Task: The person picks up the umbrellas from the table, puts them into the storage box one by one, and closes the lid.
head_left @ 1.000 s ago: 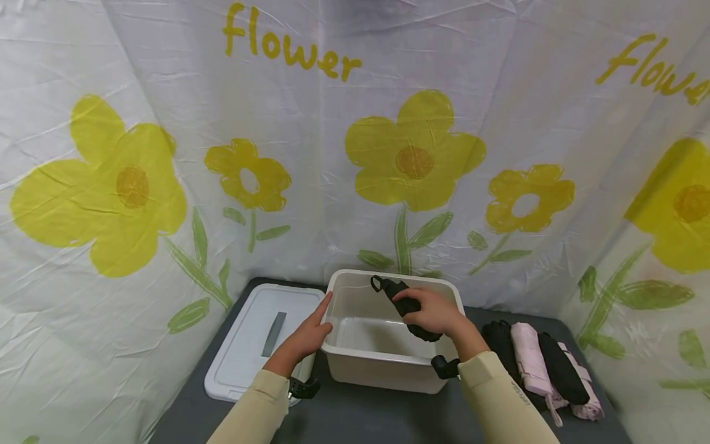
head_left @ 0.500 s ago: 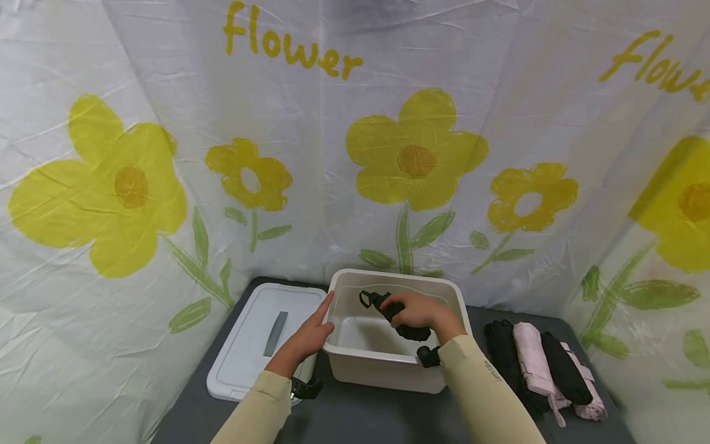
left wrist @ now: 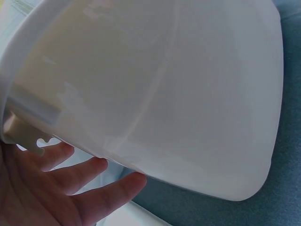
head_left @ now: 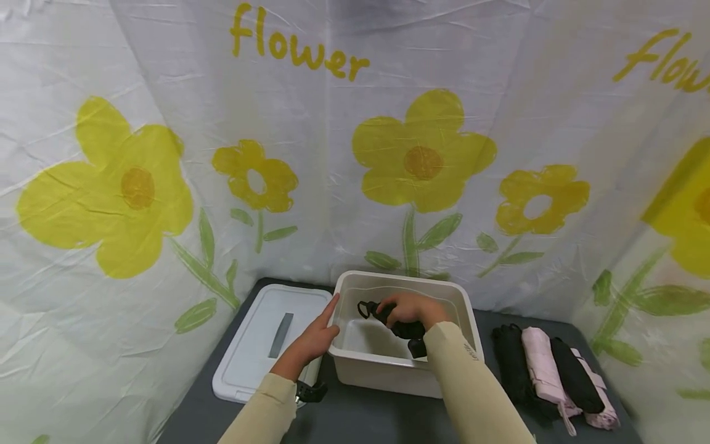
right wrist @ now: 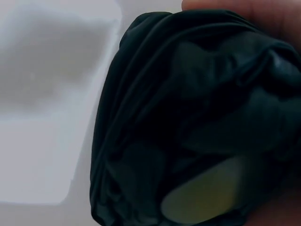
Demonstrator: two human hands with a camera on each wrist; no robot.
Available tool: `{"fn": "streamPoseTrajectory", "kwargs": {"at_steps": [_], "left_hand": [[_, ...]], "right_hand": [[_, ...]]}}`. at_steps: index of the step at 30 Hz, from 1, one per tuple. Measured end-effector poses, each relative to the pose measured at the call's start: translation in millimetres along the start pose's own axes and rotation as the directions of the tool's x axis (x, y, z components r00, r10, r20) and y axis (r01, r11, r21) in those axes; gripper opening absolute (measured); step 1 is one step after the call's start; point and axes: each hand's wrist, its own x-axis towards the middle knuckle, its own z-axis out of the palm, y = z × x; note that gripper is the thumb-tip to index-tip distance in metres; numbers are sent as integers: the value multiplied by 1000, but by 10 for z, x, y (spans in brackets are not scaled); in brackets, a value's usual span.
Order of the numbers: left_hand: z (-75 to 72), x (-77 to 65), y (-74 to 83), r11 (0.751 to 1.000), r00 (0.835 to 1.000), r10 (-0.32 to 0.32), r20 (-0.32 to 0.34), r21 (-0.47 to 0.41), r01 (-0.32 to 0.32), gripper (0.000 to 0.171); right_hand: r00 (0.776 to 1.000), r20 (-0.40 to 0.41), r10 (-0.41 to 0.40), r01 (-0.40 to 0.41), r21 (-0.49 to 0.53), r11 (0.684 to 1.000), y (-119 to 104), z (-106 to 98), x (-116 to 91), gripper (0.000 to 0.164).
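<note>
Inside the cream-white plastic bin (head_left: pixel 383 373), my right hand (head_left: pixel 413 307) grips a folded black umbrella (head_left: pixel 406 330) from above. The umbrella lies slanted, its wrist loop (head_left: pixel 363 309) pointing to the left. Up close in the right wrist view, the gathered black fabric (right wrist: pixel 141 117) fills much of the frame over the bin's pale floor. My left hand (head_left: pixel 310 340) rests at the bin's left rim. In the left wrist view its spread fingers (left wrist: pixel 110 195) touch the outer wall (left wrist: pixel 202 117), without curling round it; the left thumb is out of that view.
A white lid (head_left: pixel 249 345) with a grey handle lies on the dark table (head_left: pixel 355 419), left of the bin. Right of it sit more folded umbrellas, black (head_left: pixel 509 361) and pink (head_left: pixel 540 364), side by side. A flower-print curtain (head_left: pixel 333 234) hangs close behind.
My right hand has lowered the black umbrella deeper into the bin and slightly left. The left hand stays at the rim. The head view has shifted a little.
</note>
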Motion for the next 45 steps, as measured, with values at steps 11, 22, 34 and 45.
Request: {"fn": "streamPoseTrajectory", "kwargs": {"at_steps": [11, 22, 34, 45], "left_hand": [[39, 10, 37, 1000, 1000, 29, 4, 8, -29, 73], [93, 11, 33, 998, 998, 56, 14, -1, -56, 73], [90, -26, -25, 999, 999, 48, 8, 25, -48, 74], [20, -19, -25, 999, 999, 39, -6, 34, -39, 73]], "right_hand": [[999, 24, 38, -36, -43, 998, -25, 94, 130, 45], [996, 30, 87, -83, -92, 992, 34, 271, 239, 45], [992, 85, 98, -90, -97, 991, 33, 427, 332, 44], [977, 136, 163, -197, 288, 937, -30, 462, 378, 47]]}}
